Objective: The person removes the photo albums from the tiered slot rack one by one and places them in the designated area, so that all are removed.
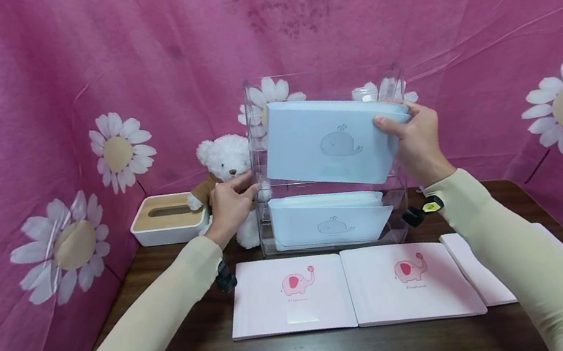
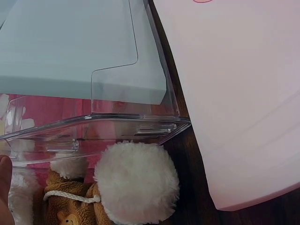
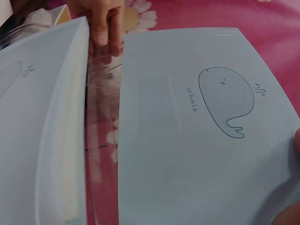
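My right hand [image 1: 418, 140] pinches a light blue album [image 1: 329, 142] by its right end, thumb on the front cover. This album, with a whale drawing and the word "Whale", is tilted in front of the upper part of a clear plastic rack [image 1: 310, 80]. Another blue whale album [image 1: 323, 224] sits in the rack's lower tier. At the rack's left side, my left hand [image 1: 231, 205] holds the edge of its wall between thumb and fingers. In the left wrist view only a bit of that hand shows, near the rack's clear wall [image 2: 126, 101].
Pink elephant albums [image 1: 291, 298] lie in a row along the table front, partly under my right forearm. A white teddy bear [image 1: 224, 151] in brown clothing leans left of the rack. Beside it stands a white box with a wooden lid [image 1: 170, 228]. Pink flowered cloth [image 1: 155, 54] surrounds the table.
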`<state>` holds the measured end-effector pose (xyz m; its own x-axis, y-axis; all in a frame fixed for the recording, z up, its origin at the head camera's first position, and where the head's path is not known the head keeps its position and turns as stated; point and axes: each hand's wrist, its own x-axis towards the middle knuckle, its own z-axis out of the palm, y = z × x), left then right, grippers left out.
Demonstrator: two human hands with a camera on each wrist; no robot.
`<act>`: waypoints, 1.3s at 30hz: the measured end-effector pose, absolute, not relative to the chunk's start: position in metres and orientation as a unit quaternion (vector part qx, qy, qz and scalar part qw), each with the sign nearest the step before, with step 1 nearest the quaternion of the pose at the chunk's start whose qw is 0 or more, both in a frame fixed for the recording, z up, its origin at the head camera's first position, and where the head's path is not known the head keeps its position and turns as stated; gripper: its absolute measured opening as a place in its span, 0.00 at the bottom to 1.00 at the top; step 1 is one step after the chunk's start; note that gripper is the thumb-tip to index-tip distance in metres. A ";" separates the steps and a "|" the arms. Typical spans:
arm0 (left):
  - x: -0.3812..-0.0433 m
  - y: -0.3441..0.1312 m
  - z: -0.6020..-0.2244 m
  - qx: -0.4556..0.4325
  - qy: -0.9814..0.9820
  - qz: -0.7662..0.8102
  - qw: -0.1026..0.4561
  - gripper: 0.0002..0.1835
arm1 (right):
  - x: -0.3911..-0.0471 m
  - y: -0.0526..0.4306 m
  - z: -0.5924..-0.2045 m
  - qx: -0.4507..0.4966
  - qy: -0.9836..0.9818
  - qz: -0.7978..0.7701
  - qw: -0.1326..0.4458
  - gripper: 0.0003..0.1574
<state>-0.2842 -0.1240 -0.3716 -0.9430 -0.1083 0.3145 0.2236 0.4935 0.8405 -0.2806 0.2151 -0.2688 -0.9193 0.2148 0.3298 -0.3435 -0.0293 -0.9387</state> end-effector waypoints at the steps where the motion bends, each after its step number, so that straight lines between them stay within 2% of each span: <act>1: -0.284 -0.124 -0.372 -0.035 -0.845 -0.508 0.163 0.22 | -0.280 0.215 -0.267 0.052 -0.652 0.730 0.199 0.22; 5: -0.285 -0.124 -0.373 -0.042 -0.839 -0.519 0.157 0.22 | -0.278 0.214 -0.262 0.068 -0.589 0.777 0.210 0.16; 13: -0.285 -0.124 -0.373 -0.042 -0.849 -0.498 0.172 0.21 | -0.270 0.213 -0.256 0.081 -0.540 0.813 0.202 0.14; 24: -0.286 -0.124 -0.374 -0.039 -0.852 -0.490 0.179 0.21 | -0.251 0.218 -0.258 0.089 -0.516 0.838 0.154 0.18; 31: -0.285 -0.125 -0.374 -0.041 -0.856 -0.483 0.180 0.22 | -0.239 0.221 -0.262 0.091 -0.517 0.840 0.139 0.16; 39: -0.285 -0.124 -0.372 -0.038 -0.853 -0.490 0.173 0.21 | -0.227 0.223 -0.273 0.101 -0.526 0.839 0.097 0.13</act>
